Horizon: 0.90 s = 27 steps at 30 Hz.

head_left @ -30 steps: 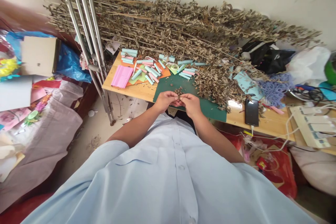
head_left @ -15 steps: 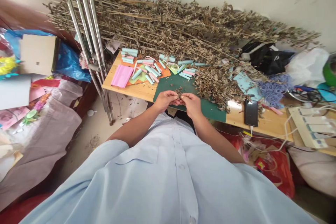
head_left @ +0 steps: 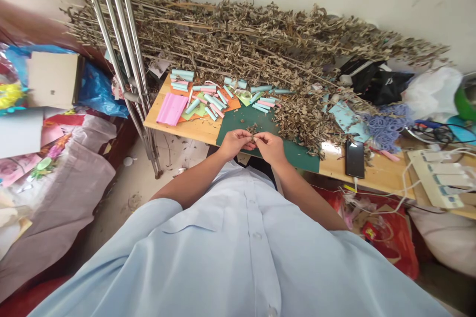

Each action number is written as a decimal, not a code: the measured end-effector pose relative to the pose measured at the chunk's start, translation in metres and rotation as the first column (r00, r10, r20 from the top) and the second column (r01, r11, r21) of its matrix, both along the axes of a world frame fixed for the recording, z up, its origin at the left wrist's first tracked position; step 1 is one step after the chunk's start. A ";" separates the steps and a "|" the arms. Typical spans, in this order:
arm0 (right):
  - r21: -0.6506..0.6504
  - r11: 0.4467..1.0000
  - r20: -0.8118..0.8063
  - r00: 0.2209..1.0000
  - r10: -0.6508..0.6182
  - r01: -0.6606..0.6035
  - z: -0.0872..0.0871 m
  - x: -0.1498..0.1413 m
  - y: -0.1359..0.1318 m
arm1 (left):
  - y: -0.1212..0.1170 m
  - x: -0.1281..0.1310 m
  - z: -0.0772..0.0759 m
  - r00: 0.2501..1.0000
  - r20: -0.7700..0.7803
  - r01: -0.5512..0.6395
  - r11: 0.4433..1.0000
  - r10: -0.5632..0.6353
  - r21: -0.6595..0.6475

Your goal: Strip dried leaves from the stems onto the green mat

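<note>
Pinching dried leaf point(head_left: 253, 130) between both hands' fingers point(head_left: 245, 137), above green mat point(head_left: 241, 121).

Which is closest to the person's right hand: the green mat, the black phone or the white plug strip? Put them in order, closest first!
From the right hand:
1. Green cutting mat: right below the hand, on the table.
2. Black phone: to the right of the mat, on the wood.
3. White power strip: farthest, over at the right side.

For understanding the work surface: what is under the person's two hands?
A dark green cutting mat on a wooden table lies under the left hand and right hand; the hands hide the part directly below.
</note>
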State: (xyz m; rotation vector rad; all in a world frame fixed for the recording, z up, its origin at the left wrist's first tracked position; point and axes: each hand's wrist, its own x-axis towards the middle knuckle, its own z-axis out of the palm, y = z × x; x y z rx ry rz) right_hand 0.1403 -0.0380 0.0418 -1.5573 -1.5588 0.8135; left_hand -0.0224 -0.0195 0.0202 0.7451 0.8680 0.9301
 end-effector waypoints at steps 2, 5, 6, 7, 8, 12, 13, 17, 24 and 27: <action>0.014 1.000 0.000 1.000 0.016 -0.016 0.000 0.001 0.000 | 0.000 0.000 0.000 1.000 -0.001 0.001 1.000 -0.001 -0.008; 0.018 0.999 -0.012 0.999 0.039 -0.038 0.000 0.002 0.001 | 0.000 0.000 0.001 1.000 -0.007 0.015 1.000 -0.015 -0.018; 0.016 0.999 -0.012 0.999 0.044 -0.044 -0.001 0.002 0.001 | 0.000 0.000 0.002 1.000 -0.007 0.021 1.000 -0.021 -0.019; 0.013 0.999 -0.012 0.999 0.050 -0.050 -0.001 0.003 0.002 | 0.000 -0.001 0.002 1.000 -0.005 0.027 0.999 -0.027 -0.019; 0.009 0.998 -0.012 0.998 0.056 -0.056 -0.001 0.003 0.002 | 0.001 -0.001 0.002 1.000 -0.003 0.031 0.999 -0.031 -0.019; 0.005 0.998 -0.019 0.998 0.057 -0.057 -0.002 0.003 0.001 | 0.003 -0.004 0.002 0.996 -0.009 0.087 0.996 -0.088 -0.033; 0.003 0.999 -0.020 0.998 0.054 -0.054 -0.002 0.003 0.001 | 0.003 -0.005 0.001 0.994 -0.013 0.105 0.994 -0.105 -0.032; -0.006 1.000 -0.006 1.000 0.029 -0.029 0.001 -0.001 -0.003 | 0.002 -0.004 -0.003 0.993 -0.048 0.108 0.994 -0.108 -0.008; -0.036 0.998 -0.083 0.996 -0.046 0.043 0.000 -0.009 -0.005 | 0.000 -0.001 -0.006 0.994 -0.088 0.066 0.997 -0.063 0.040; -0.177 0.984 -0.293 0.952 -0.084 0.032 -0.008 -0.009 -0.001 | 0.001 -0.004 -0.005 0.996 -0.040 0.084 0.996 -0.082 0.041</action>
